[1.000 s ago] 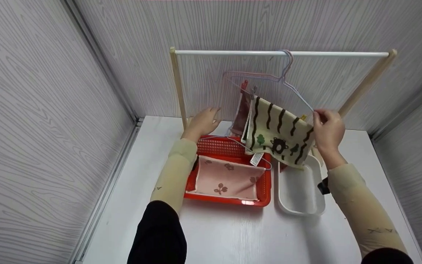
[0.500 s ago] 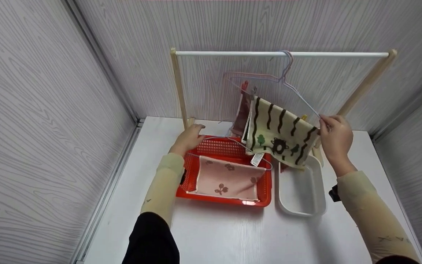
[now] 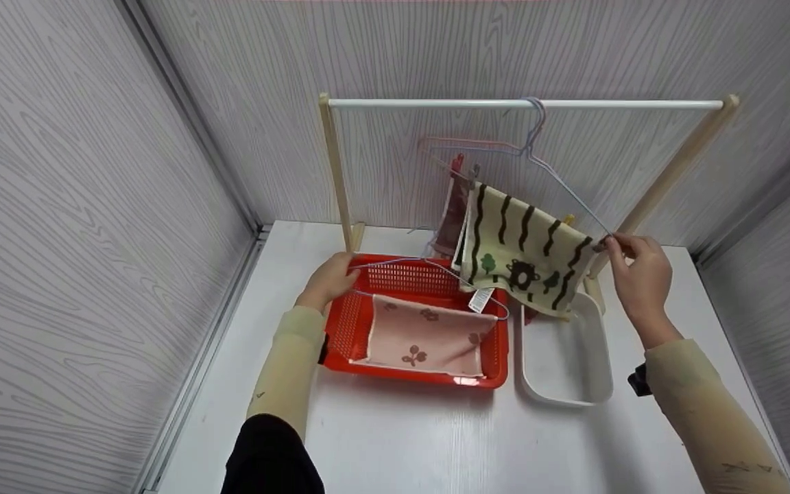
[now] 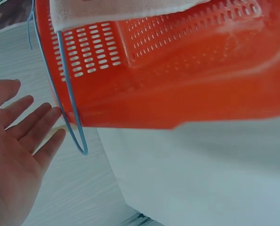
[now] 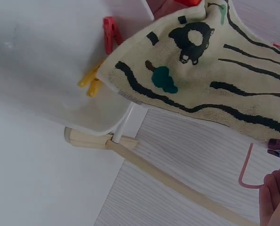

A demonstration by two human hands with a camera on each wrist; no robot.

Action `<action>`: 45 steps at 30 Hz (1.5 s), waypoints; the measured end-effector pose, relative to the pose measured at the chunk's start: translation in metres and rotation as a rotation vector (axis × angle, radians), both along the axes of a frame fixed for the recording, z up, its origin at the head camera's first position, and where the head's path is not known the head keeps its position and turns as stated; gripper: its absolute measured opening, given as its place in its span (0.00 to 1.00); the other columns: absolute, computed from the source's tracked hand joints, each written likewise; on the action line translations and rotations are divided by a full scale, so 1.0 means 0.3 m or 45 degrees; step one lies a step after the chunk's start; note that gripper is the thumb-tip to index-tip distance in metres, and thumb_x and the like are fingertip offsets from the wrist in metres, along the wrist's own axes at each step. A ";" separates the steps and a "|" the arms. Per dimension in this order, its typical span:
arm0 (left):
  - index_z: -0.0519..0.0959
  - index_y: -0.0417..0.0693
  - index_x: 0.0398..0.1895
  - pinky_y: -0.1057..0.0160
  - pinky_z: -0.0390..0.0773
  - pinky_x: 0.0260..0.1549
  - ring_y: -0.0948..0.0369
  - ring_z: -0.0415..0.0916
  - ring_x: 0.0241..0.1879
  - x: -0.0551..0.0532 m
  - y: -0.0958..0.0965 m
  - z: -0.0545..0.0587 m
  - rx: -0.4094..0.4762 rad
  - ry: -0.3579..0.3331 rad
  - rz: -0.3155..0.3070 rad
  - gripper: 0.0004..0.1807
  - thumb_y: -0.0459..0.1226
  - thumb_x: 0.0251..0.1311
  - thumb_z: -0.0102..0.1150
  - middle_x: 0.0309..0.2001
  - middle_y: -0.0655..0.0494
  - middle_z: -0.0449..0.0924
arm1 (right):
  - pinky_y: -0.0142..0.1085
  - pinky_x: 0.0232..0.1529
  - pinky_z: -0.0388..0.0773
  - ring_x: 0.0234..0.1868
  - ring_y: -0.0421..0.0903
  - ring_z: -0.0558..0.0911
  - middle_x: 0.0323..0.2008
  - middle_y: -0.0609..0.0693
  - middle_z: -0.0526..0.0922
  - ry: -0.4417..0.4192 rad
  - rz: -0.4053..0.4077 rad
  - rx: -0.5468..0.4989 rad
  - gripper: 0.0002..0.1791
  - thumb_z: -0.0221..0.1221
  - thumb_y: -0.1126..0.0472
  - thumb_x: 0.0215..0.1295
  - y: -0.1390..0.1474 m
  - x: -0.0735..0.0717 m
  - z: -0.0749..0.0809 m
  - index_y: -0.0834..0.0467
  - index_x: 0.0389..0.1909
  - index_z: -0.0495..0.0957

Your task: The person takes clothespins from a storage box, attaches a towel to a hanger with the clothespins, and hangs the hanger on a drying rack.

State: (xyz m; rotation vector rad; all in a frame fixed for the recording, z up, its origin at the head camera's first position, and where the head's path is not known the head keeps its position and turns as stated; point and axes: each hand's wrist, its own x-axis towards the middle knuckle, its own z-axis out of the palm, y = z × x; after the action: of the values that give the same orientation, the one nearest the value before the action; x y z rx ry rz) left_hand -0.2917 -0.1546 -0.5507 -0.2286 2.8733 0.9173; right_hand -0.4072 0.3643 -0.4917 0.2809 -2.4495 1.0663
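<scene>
Your right fingers [image 3: 631, 245] pinch the hung hanger [image 3: 577, 197]; abrupt release could swing the striped cloth [image 3: 522, 247]. Your left fingers [image 4: 42, 125], spread at the blue hanger [image 4: 67, 75], could snag it.

Pale grey walls with a printed wood grain are enclosing the space: the back wall [image 3: 251, 89] is standing straight ahead, while the left wall [image 3: 59, 206] and the right wall [image 3: 779, 274] are flanking it. A grey metal strip [image 3: 193, 113] is running down the left back corner, and a rail [image 3: 201, 363] is edging the left wall's foot. A white work surface [image 3: 436, 439] is spreading between them, catching soft light
</scene>
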 end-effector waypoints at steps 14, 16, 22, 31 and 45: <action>0.67 0.33 0.76 0.40 0.69 0.74 0.39 0.70 0.73 0.093 -0.100 0.011 -0.041 -0.066 0.119 0.28 0.40 0.80 0.49 0.73 0.33 0.72 | 0.44 0.53 0.72 0.50 0.62 0.84 0.49 0.67 0.85 -0.166 -0.012 0.011 0.21 0.59 0.53 0.80 0.059 0.050 -0.077 0.69 0.56 0.83; 0.67 0.32 0.76 0.40 0.69 0.73 0.39 0.70 0.73 0.109 -0.116 0.008 -0.074 -0.070 0.117 0.28 0.39 0.80 0.48 0.72 0.32 0.72 | 0.45 0.53 0.73 0.51 0.63 0.84 0.50 0.68 0.85 -0.201 -0.006 0.021 0.22 0.58 0.53 0.81 0.065 0.051 -0.086 0.69 0.57 0.83; 0.65 0.29 0.76 0.41 0.70 0.72 0.37 0.72 0.71 0.147 -0.154 -0.011 -0.115 -0.101 0.121 0.29 0.40 0.81 0.47 0.72 0.30 0.72 | 0.51 0.56 0.75 0.52 0.65 0.85 0.52 0.69 0.85 -0.228 -0.004 0.021 0.21 0.58 0.56 0.80 0.081 0.066 -0.112 0.70 0.58 0.82; 0.70 0.33 0.74 0.39 0.72 0.70 0.38 0.74 0.70 0.190 -0.163 -0.041 0.011 -0.198 0.173 0.27 0.42 0.81 0.47 0.69 0.32 0.76 | 0.35 0.51 0.71 0.52 0.62 0.85 0.52 0.68 0.86 -0.314 -0.027 0.009 0.21 0.57 0.55 0.80 0.108 0.078 -0.162 0.69 0.58 0.82; 0.76 0.35 0.67 0.43 0.78 0.64 0.44 0.81 0.61 0.243 -0.141 -0.098 0.224 -0.297 0.169 0.26 0.47 0.81 0.49 0.61 0.37 0.82 | 0.20 0.40 0.68 0.53 0.59 0.84 0.54 0.69 0.86 -0.519 0.008 -0.006 0.23 0.55 0.52 0.81 0.120 0.100 -0.248 0.68 0.60 0.81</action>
State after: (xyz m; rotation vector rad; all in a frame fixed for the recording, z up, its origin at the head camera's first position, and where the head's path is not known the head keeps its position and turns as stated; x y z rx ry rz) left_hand -0.2187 -0.1970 -0.5801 -0.4786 2.5737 1.0803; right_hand -0.3771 0.4002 -0.5662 0.0726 -2.8015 1.2315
